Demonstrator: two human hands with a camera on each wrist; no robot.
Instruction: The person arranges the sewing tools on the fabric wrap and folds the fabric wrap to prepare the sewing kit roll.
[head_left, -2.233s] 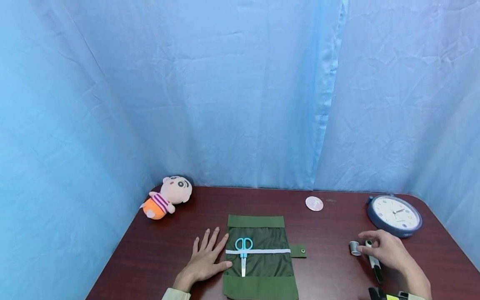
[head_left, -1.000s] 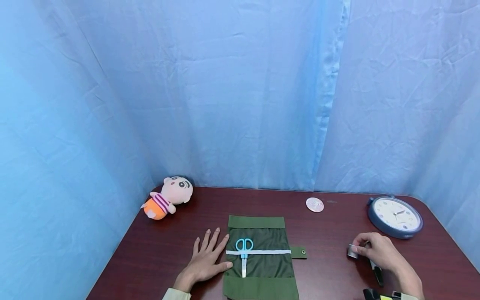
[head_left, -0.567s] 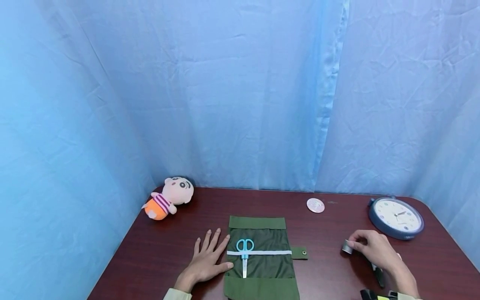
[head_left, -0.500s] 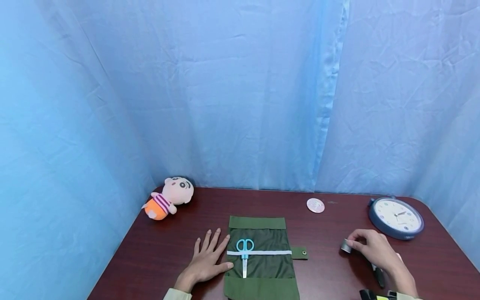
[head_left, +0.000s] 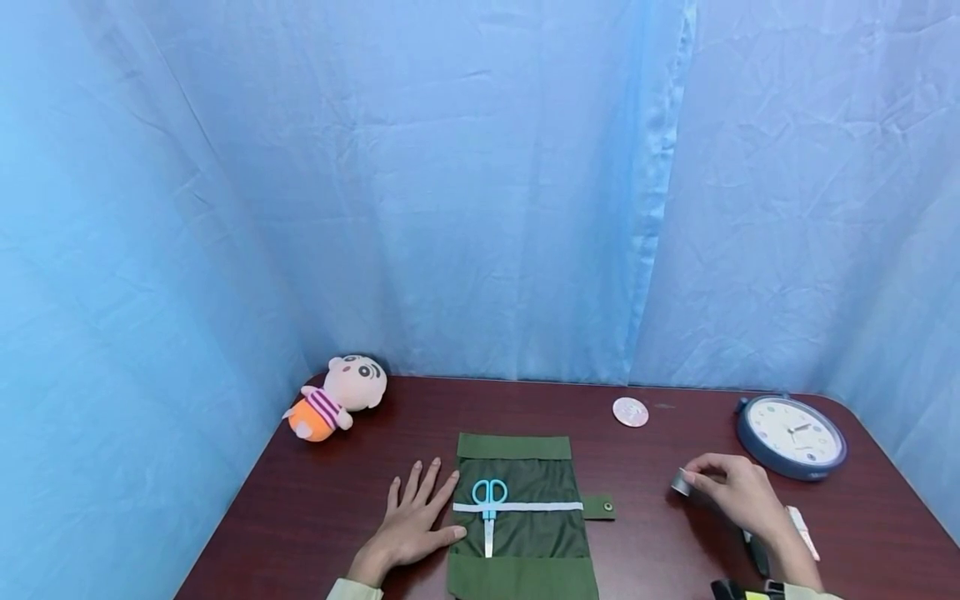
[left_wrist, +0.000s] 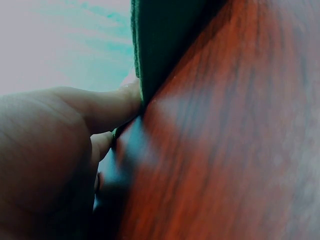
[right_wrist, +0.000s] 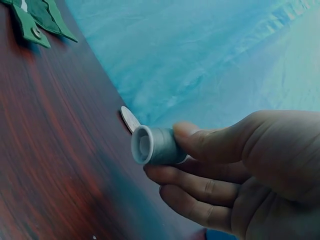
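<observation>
Between thumb and fingers, my right hand (head_left: 731, 487) pinches a small grey spool of thread (head_left: 681, 482), held off the table. In the right wrist view the spool (right_wrist: 159, 145) lies on its side in the grip, its hollow end facing left. My left hand (head_left: 411, 525) rests flat with spread fingers at the left edge of an unrolled green fabric pouch (head_left: 536, 533); its thumb touches that edge. A pair of scissors (head_left: 489, 507) with light blue handles sits under the pouch's white elastic band. A snap tab (head_left: 600, 507) sticks out from the pouch's right side.
Under and beside my right forearm lie a dark-ended tool (head_left: 757, 553) and a white object (head_left: 803, 531), both partly hidden. A blue-rimmed clock (head_left: 791, 437) stands behind them. At the back are a round pale disc (head_left: 630, 412) and a plush doll (head_left: 336, 397).
My right hand has closed on the spool, lifted it and carried it left and slightly away from me. More of the white object now shows beside the forearm. My left hand stays put.
</observation>
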